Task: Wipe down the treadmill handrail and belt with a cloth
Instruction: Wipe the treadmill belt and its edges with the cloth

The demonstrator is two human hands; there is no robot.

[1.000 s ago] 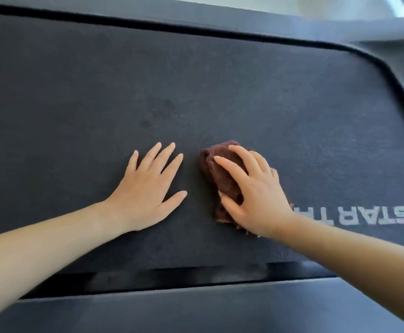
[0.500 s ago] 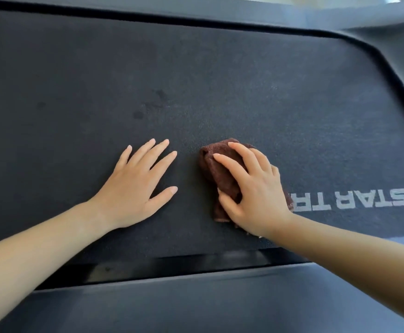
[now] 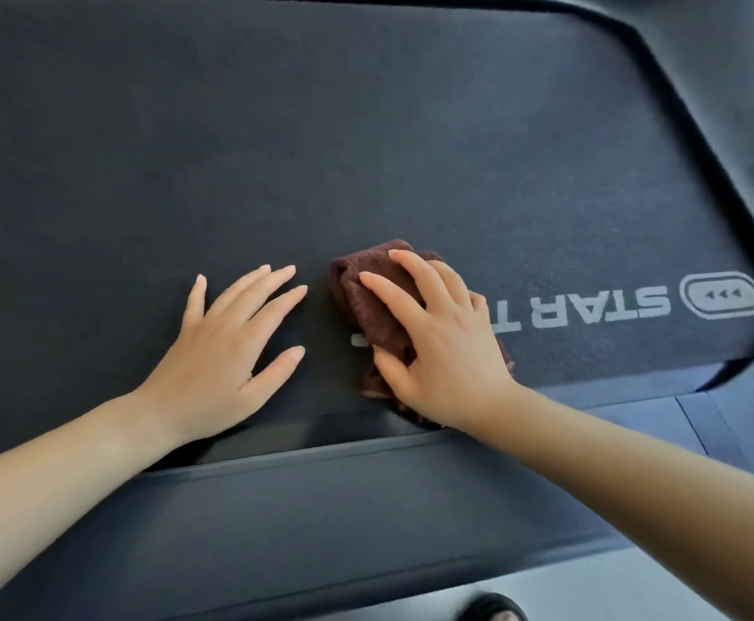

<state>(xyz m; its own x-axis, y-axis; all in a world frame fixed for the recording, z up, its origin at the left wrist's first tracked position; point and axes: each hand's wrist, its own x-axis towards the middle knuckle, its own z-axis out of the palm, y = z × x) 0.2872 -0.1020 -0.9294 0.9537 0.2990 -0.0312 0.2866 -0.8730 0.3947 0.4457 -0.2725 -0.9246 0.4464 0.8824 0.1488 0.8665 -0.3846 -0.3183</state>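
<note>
**A:** What changed in the last second?

**B:** Both hands have come back toward me. The right hand (image 3: 447, 347) now has its heel at the belt's (image 3: 366, 127) near edge, where earlier there was bare belt below the wrist. The cloth (image 3: 368, 302) came with it.

**A:** Lateral shift?

**B:** Some. The cloth now covers more of the white lettering (image 3: 608, 307). Only "STAR T" reads to its right, and a sliver of white shows just left of the wad. A second ago one more letter was clear. The head camera has moved too, because the oval badge (image 3: 722, 294) is now in frame, so I can't split stroke from view change exactly.

**A:** Grip?

**B:** Same as before. The right hand's fingers arch over the bunched cloth with the thumb against its near side, clamping it down on the belt. The left hand (image 3: 227, 347) lies flat beside it with fingers spread, palm on the belt, holding nothing. The two hands are close together but not touching.

**A:** Task meaning?

**B:** My read is that this is a pull stroke ending at the near edge, so this strip of belt is done. A wide area of belt beyond the hands is probably still to wipe. The handrail isn't in view, so I can't say anything on that half.

**A:** Anything else?

**B:** The grey end cover (image 3: 321, 508) is just below the belt edge.
</note>
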